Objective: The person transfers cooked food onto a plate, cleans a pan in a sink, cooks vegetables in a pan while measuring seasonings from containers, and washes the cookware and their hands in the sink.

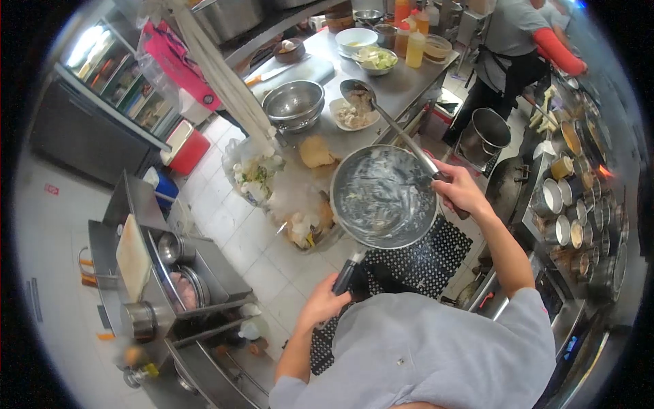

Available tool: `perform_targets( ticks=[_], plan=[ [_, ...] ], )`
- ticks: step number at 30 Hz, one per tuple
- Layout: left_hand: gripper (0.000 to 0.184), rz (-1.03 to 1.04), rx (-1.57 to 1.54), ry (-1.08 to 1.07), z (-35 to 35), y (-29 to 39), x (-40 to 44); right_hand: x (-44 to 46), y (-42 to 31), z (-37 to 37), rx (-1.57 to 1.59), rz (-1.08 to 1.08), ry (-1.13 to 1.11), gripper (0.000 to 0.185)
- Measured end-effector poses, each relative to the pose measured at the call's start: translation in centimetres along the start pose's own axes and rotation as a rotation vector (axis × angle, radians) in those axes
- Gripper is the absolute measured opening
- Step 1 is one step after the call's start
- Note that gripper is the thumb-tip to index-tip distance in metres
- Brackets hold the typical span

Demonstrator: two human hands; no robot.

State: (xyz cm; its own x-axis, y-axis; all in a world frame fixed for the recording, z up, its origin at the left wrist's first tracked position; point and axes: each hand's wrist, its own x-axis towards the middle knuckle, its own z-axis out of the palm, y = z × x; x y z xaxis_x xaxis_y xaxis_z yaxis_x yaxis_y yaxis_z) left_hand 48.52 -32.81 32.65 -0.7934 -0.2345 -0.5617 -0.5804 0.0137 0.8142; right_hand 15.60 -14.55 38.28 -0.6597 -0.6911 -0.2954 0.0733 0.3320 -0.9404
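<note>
My left hand (pixel 325 300) is closed round the black handle of a wide metal pan (pixel 385 198), which is tilted so its inside shows, smeared with white sauce. My right hand (pixel 462 189) grips the dark handle of a long metal ladle (pixel 402 133). The ladle's bowl is over a white bowl (pixel 354 114) of pale, chunky food on the steel counter. Left of that bowl sits a metal colander (pixel 293 105). Beside the pan, a clear plastic bag (pixel 293 198) holds food scraps.
Squeeze bottles (pixel 414 49) and a bowl of sliced greens (pixel 377 60) stand on the counter's far side. A deep pot (pixel 486 131) is at the right. A co-worker (pixel 507 48) stands beyond it by the stove, near several small pans. Shelves with pots are at the lower left.
</note>
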Motion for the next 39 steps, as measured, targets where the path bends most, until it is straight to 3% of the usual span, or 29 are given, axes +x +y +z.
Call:
perform_targets(
  ticks=[4,7,14,17,18,21,23,24,25,26,29,31,32,34,35,36,38,39],
  plan=[
    [0.033,-0.114,-0.196,0.14,0.7,-0.4,-4.3,2.2,2.2,0.2,-0.492,-0.172,0.08,0.06],
    [0.033,-0.194,-0.29,0.245,1.6,-2.1,-7.0,2.3,1.6,0.7,-0.659,-0.038,0.125,0.059],
    [0.027,-0.212,-0.545,0.528,4.2,-5.6,-10.8,3.7,6.2,-0.8,-0.577,-0.301,0.214,0.059],
    [0.022,-0.228,-0.586,0.644,4.9,-6.2,-12.8,3.4,5.6,-1.2,-0.15,-0.148,0.099,0.053],
    [0.022,-0.22,-0.593,0.65,5.1,-6.5,-13.3,3.6,5.2,-1.5,-0.155,-0.157,0.094,0.053],
    [0.017,-0.209,-0.79,0.826,6.0,-6.8,-15.7,3.1,5.0,-1.8,0.563,0.015,-0.029,0.05],
    [0.02,-0.188,-0.858,0.879,5.6,-8.3,-17.5,2.4,6.5,-2.2,0.923,0.074,-0.112,0.032],
    [0.024,-0.157,-0.922,0.941,6.2,-9.2,-18.9,2.0,8.4,-2.1,0.975,0.08,-0.109,0.031],
    [0.024,-0.147,-0.947,1.004,6.6,-9.0,-20.1,1.3,8.9,-1.6,1.044,0.102,-0.341,0.033],
    [0.024,-0.145,-0.979,1.079,6.4,-9.1,-21.3,-0.2,9.5,-0.7,0.992,0.054,-0.381,0.037],
    [0.022,0.003,-1.175,1.279,6.6,-11.1,-25.5,-0.2,18.6,-4.1,0.805,0.235,-0.351,0.057],
    [0.021,0.034,-1.212,1.454,6.2,-12.3,-29.0,-4.2,15.5,1.0,0.595,0.22,-0.499,0.049],
    [0.022,0.036,-1.211,1.538,5.8,-13.4,-30.5,-7.1,13.2,4.3,0.498,0.11,-0.506,0.038],
    [0.024,0.041,-1.149,1.712,4.3,-16.8,-33.8,-9.7,8.2,9.7,0.293,0.438,-0.658,0.068],
    [0.024,0.005,-1.098,1.783,3.4,-18.5,-35.7,-10.3,8.0,12.4,0.184,0.4,-0.641,0.048],
    [0.025,-0.035,-1.044,1.857,2.5,-20.6,-37.8,-11.6,6.1,16.3,0.177,0.387,-0.67,0.048],
    [0.024,-0.012,-1.031,1.926,0.5,-26.7,-41.7,-14.8,0.9,24.7,-0.051,0.352,-0.646,0.019],
    [0.024,-0.049,-1.01,1.963,-0.7,-30.2,-43.6,-13.2,2.6,28.5,0.05,0.207,-0.993,0.057]
  ],
)
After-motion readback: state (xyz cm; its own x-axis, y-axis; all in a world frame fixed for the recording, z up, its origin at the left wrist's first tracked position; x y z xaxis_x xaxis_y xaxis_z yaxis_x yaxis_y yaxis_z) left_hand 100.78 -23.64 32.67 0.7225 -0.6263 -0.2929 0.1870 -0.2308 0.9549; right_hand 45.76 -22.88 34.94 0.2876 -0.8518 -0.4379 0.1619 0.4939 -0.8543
